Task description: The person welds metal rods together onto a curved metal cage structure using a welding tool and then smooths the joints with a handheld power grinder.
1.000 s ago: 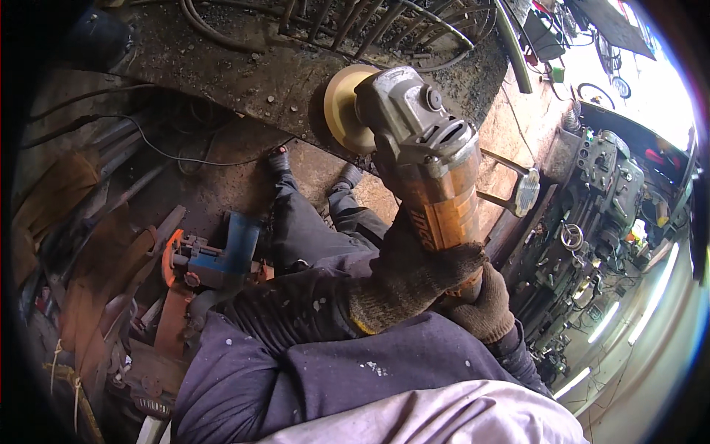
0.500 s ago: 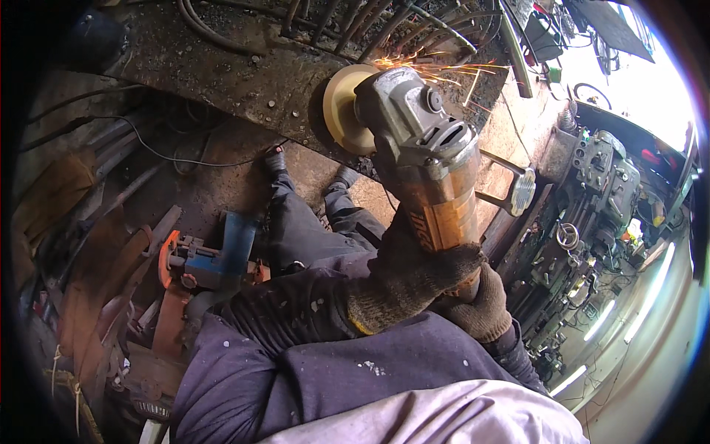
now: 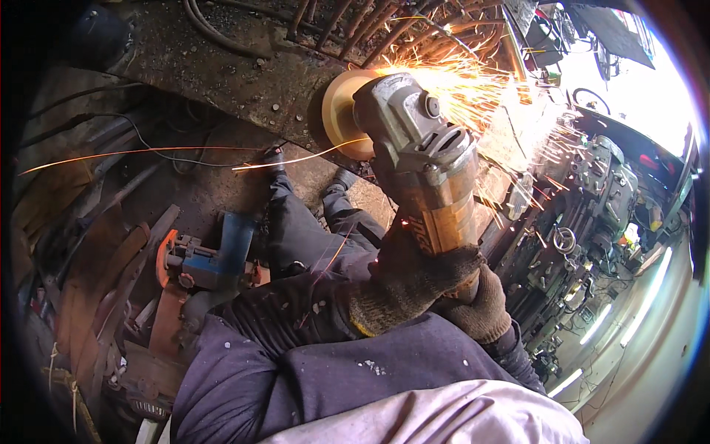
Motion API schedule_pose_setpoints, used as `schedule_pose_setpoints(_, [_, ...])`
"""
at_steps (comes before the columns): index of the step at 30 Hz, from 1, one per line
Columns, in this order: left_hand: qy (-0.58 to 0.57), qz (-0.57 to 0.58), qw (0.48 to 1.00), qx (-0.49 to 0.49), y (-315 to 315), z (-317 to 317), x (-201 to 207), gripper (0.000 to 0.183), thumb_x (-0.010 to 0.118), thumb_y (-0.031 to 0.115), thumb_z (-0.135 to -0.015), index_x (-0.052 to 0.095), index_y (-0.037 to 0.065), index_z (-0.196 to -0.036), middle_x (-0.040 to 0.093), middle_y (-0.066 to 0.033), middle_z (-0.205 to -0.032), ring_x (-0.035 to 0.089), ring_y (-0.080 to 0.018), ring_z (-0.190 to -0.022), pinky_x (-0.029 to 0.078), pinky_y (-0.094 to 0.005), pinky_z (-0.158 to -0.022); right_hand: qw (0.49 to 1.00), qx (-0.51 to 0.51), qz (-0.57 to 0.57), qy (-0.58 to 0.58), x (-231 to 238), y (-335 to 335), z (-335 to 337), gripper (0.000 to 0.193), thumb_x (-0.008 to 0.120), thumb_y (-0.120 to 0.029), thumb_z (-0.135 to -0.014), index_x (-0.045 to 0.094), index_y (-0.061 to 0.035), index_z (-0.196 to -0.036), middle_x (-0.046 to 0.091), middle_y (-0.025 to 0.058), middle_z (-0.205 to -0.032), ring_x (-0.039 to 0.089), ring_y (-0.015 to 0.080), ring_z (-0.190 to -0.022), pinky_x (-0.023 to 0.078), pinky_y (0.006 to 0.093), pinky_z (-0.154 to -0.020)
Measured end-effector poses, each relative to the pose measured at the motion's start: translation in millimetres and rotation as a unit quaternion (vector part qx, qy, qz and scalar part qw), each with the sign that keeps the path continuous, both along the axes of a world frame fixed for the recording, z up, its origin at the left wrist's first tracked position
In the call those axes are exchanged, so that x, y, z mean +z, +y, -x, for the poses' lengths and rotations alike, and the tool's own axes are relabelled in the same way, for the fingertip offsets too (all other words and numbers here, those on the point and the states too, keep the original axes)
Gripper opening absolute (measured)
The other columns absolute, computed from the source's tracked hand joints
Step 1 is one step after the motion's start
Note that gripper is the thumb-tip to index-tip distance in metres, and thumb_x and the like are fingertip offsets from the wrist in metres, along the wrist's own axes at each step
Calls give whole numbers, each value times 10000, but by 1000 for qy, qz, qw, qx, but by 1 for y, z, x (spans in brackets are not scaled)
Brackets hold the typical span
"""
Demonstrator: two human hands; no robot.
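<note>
- Biggest thing first: the rusty steel plate (image 3: pixel 222 70) fills the top of my view, curved metal bars (image 3: pixel 355 22) standing on it just behind the grinder.
- The angle grinder (image 3: pixel 421 163) sits centre frame, its yellow disc (image 3: pixel 342 111) touching the plate's edge. Sparks (image 3: pixel 481 89) spray off to the right, so I judge I'm mid-grind; next calls for steady pressure and a slow run along the edge.
- Below the grinder, my dark trouser legs (image 3: pixel 296 229) stretch over the dirt floor.
- Left hand (image 3: pixel 403 285), gloved, is wrapped tight round the grinder's body.
- Right hand (image 3: pixel 477 307), gloved, is clenched on the rear of the grip, just under the left.
- Left of the grinder, low, a blue and orange power tool (image 3: pixel 200 259) lies beside scrap strips.
- Right of it, machine parts (image 3: pixel 599 192) crowd the sparks' path.
</note>
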State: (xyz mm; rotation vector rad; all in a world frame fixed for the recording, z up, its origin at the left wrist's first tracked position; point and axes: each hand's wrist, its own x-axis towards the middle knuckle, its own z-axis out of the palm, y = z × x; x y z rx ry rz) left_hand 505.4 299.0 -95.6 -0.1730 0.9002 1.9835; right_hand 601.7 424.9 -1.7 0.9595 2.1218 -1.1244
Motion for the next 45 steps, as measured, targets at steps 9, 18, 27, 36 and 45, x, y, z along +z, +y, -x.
schedule_pose_setpoints(9, [-59, -47, 997, 3, -9, 21, 16, 487, 818, 159, -830, 559, 32, -1223, 656, -80, -1066, 652, -176, -963, 562, -328, -839, 996, -49, 66, -31, 0, -3, 16, 777, 922, -237, -730, 546, -31, -1378, 675, 172, -1289, 679, 241, -1153, 550, 381, -951])
schedule_pose_setpoints(18, [-94, -63, 994, 9, -5, 17, 14, 492, 811, 160, -836, 563, 25, -1239, 665, -86, -1086, 653, -176, -969, 559, -335, -859, 999, -38, -14, -35, 5, -12, 20, 659, 917, -171, -718, 588, -22, -1268, 692, 130, -1233, 670, 219, -1124, 550, 403, -942])
schedule_pose_setpoints(27, [-78, -70, 994, 21, -4, 18, 14, 502, 813, 162, -836, 560, 24, -1247, 665, -87, -1092, 653, -177, -971, 559, -339, -865, 998, -52, 3, -18, 6, -10, 22, 650, 909, -198, -728, 588, -55, -1275, 725, 116, -1159, 702, 230, -1081, 561, 392, -916])
schedule_pose_setpoints(36, [-79, -64, 995, 19, -6, 17, 16, 512, 816, 164, -835, 557, 23, -1255, 664, -88, -1097, 653, -178, -973, 558, -343, -871, 997, -19, -26, -68, 10, -6, 26, 623, 873, -114, -755, 566, -43, -1292, 703, 117, -1189, 690, 213, -1084, 563, 376, -921])
schedule_pose_setpoints(45, [-74, -67, 995, 15, 4, 14, 15, 522, 818, 166, -835, 554, 23, -1263, 664, -89, -1103, 653, -179, -975, 558, -347, -877, 999, -30, 5, 32, -4, 9, -4, 762, 892, -247, -693, 573, -59, -1359, 700, 219, -1199, 698, 342, -1112, 555, 428, -930])
